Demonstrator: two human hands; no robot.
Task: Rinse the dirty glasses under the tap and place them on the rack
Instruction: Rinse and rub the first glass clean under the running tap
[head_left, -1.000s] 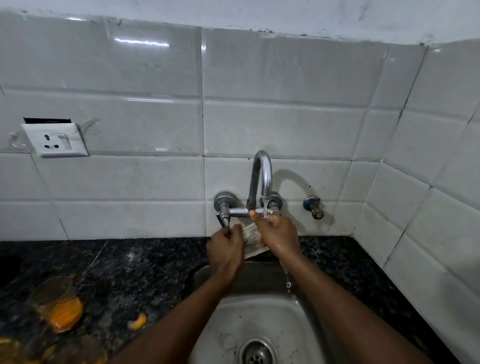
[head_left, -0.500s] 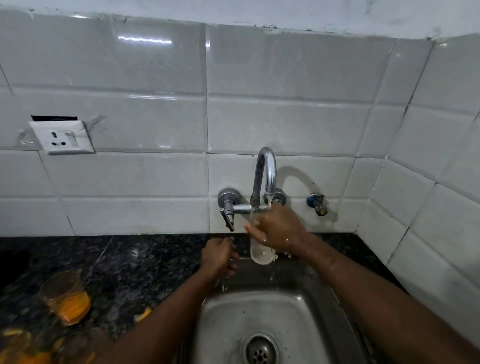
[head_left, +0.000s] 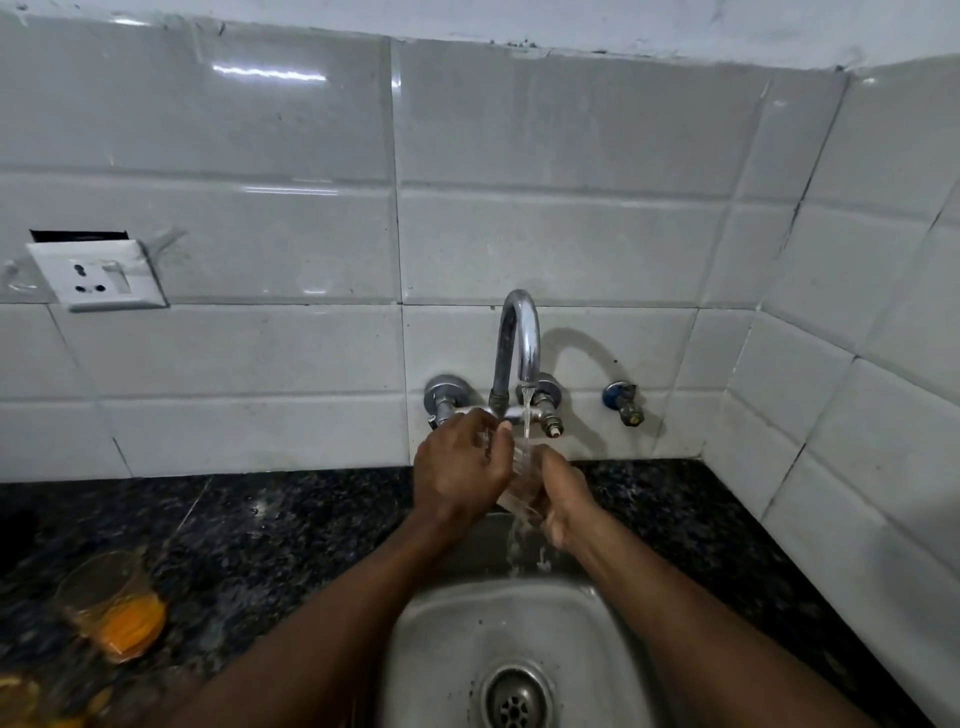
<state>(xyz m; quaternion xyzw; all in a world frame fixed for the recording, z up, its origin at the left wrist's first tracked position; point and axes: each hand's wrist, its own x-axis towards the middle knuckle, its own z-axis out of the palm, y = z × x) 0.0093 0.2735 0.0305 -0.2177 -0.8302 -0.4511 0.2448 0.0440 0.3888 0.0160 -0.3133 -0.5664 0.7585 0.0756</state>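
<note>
The clear glass (head_left: 521, 475) is right under the tap (head_left: 519, 338), and water runs over it into the sink (head_left: 457, 623) below. The left hand (head_left: 460, 470) curls round its top and the right hand (head_left: 563, 499) grips its lower side; it looks tilted, but it is blurry. A dirty glass (head_left: 111, 608) with orange bits stands far left of the tap.
</note>
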